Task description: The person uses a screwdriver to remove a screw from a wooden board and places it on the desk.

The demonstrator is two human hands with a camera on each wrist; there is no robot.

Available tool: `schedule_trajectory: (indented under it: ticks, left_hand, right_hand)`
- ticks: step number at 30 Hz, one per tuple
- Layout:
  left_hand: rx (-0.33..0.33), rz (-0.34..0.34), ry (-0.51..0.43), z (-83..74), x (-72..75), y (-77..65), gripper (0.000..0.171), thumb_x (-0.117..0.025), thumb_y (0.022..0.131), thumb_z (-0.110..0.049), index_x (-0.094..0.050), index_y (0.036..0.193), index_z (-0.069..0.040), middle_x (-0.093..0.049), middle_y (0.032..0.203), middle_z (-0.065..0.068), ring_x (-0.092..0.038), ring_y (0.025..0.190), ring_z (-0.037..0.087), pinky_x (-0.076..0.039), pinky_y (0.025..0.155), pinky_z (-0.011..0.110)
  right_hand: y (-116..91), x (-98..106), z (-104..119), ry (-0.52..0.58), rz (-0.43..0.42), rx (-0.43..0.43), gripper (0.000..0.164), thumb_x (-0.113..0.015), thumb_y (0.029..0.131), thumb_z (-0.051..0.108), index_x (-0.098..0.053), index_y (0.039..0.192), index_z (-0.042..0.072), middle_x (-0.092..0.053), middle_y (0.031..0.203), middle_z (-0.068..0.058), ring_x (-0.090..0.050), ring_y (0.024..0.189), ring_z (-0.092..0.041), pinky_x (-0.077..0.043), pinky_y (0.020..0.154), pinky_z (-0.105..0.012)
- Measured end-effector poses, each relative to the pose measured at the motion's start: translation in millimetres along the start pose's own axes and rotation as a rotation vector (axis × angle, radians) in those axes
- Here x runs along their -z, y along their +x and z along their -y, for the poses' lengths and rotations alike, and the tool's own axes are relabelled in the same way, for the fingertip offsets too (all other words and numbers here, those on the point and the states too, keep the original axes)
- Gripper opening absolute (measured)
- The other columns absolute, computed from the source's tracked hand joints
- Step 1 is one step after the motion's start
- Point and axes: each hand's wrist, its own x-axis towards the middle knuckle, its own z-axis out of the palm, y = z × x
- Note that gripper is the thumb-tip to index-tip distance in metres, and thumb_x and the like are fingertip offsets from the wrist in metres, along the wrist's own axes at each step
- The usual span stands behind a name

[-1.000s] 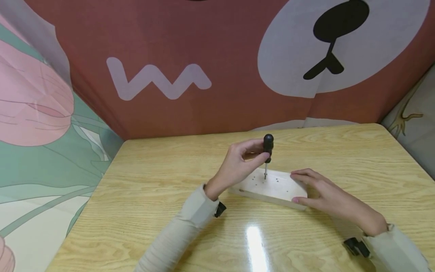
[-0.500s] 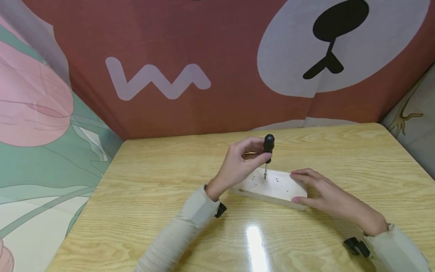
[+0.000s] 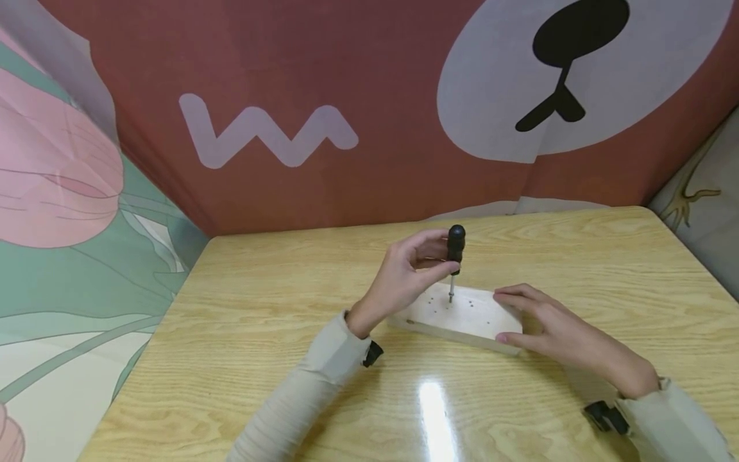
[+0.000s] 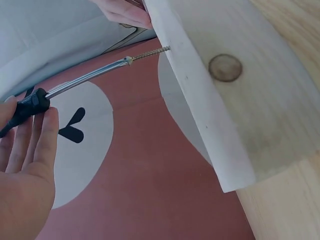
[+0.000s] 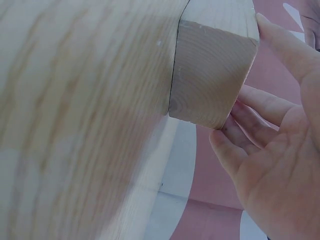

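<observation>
My left hand (image 3: pixel 398 273) holds a black-handled screwdriver (image 3: pixel 456 244) upright over a pale wooden block (image 3: pixel 462 321). In the left wrist view, the shaft of the screwdriver (image 4: pixel 87 79) ends at the head of a brass-coloured screw (image 4: pixel 150 53). The screw's threads show, and its point meets the block's drilled face. Several small holes dot that face, and a round knot (image 4: pixel 225 68) marks one side. My right hand (image 3: pixel 554 330) grips the block's right end, thumb on the near edge and fingers on the far edge. The right wrist view shows the block's end grain (image 5: pixel 215 72) beside the fingers.
The wood-grain table (image 3: pixel 277 289) carries the block. A printed cloth (image 3: pixel 288 192) with a bear face hangs behind its far edge, with a floral cloth (image 3: pixel 69 269) along the left. Black straps (image 3: pixel 605 418) sit at both wrists.
</observation>
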Motion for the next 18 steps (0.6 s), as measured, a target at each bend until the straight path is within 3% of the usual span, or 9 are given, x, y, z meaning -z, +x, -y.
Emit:
schedule_trajectory:
  ticks: [7,18]
  left_hand:
    - [-0.011,-0.030,-0.040,1.7,0.0,-0.9,0.038,-0.066,0.093,0.002,-0.059,0.130,0.004,-0.069,0.116,0.025,-0.071,0.104,0.032,-0.061,0.085,0.031]
    - [-0.037,-0.036,0.008,-1.5,0.8,-0.6,0.041,-0.071,0.088,0.001,-0.060,0.128,0.003,-0.072,0.111,0.023,-0.073,0.096,0.029,-0.062,0.083,0.030]
  right_hand:
    - [0.9,0.4,0.2,0.006,0.004,-0.004,0.066,-0.074,0.089,0.036,-0.054,0.138,-0.003,-0.054,0.136,-0.019,-0.053,0.125,-0.040,-0.048,0.097,-0.060]
    - [-0.1,0.4,0.0,0.009,0.003,-0.007,0.065,-0.074,0.089,0.036,-0.054,0.138,-0.003,-0.054,0.136,-0.019,-0.053,0.125,-0.041,-0.049,0.095,-0.060]
